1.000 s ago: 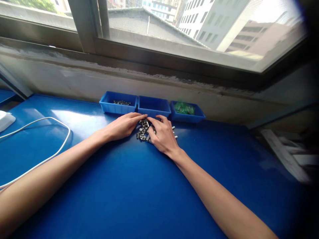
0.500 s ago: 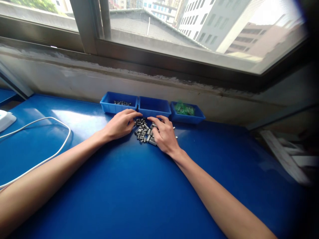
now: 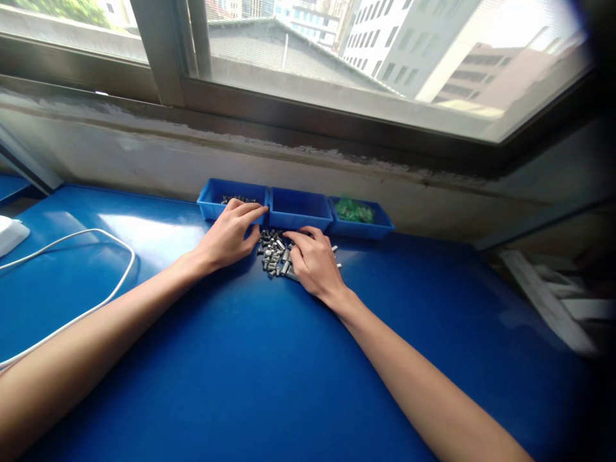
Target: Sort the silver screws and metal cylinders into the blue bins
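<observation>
A pile of small metal screws and cylindrical pieces (image 3: 273, 253) lies on the blue table (image 3: 269, 359), in front of the bins. My left hand (image 3: 228, 236) is just left of the pile, by the front right corner of the left bin (image 3: 212, 210). Its thumb and fingers are apart, and nothing shows between them. Over the right side of the pile rests my right hand (image 3: 315, 260), its fingers spread and bent. It covers some of the pieces, and a few ends stick out beyond it.
Dark screws lie in the left bin. The middle bin (image 3: 301, 218) shows a bare floor, while the right bin (image 3: 360, 228) holds green plastic wrapping (image 3: 353, 210). A white cable (image 3: 132, 256) curves across the left side. Behind the bins are a wall and a window.
My left hand has drawn back left from the pile and risen toward the left bin, its fingers parting. The right hand has stayed over the pile, and more pieces show between the hands.
</observation>
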A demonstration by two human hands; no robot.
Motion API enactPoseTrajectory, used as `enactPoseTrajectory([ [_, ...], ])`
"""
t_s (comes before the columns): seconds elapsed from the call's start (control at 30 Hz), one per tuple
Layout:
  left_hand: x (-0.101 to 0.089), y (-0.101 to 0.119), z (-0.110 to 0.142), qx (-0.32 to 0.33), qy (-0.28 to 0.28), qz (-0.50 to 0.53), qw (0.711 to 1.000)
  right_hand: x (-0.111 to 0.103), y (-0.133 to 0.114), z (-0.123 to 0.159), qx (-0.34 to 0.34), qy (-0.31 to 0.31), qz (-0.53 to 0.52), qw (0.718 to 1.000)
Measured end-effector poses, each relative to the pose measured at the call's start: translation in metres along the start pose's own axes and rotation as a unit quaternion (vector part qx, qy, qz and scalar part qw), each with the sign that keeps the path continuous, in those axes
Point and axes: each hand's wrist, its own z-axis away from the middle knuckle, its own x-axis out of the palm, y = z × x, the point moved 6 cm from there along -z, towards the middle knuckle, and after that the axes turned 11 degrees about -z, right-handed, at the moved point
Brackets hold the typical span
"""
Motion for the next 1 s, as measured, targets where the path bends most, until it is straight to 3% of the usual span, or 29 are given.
enactPoseTrajectory([
  [0.23, -0.004, 0.006, 0.001, 0.049, -0.002, 0.053, 0.997, 0.000, 0.000, 0.002, 0.002, -0.006, 0.014, 1.000],
  [0.47, 0.004, 0.005, 0.005, 0.097, -0.141, 0.005, 0.985, 0.000, -0.001, 0.001, -0.011, 0.010, 0.010, 1.000],
  [0.63, 0.006, -0.001, 0.003, 0.057, -0.135, 0.065, 0.987, -0.001, -0.004, 0.001, -0.016, 0.014, 0.005, 1.000],
  [0.8, 0.010, -0.011, 0.001, -0.026, -0.124, 0.188, 0.974, -0.001, -0.005, 0.000, -0.016, 0.015, 0.005, 1.000],
  [1.0, 0.009, -0.013, 0.002, -0.034, -0.102, 0.181, 0.978, 0.000, -0.004, 0.000, -0.021, 0.015, 0.003, 1.000],
])
